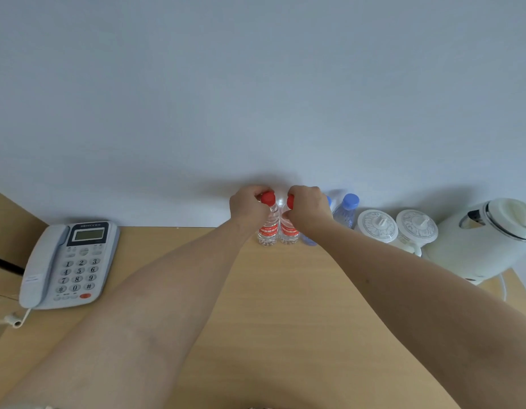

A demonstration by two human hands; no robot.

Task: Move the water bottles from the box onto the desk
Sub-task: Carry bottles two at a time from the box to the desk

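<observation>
Placing step: left hand (246, 208) grip pinches left red-capped bottle (268, 224), right hand (307, 208) grip pinches right red-capped bottle (288, 231); both stand at tabletop (285, 305) 12 o'clock. Next likely: release. Box unseen.

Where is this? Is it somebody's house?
Probably a hotel room or office: a desk against the wall holds a corded phone, a white kettle, lidded cups and water bottles.

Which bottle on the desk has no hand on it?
The fully visible blue-capped bottle, standing beside the lidded cups; both red-capped ones are gripped, another blue one hidden.
</observation>
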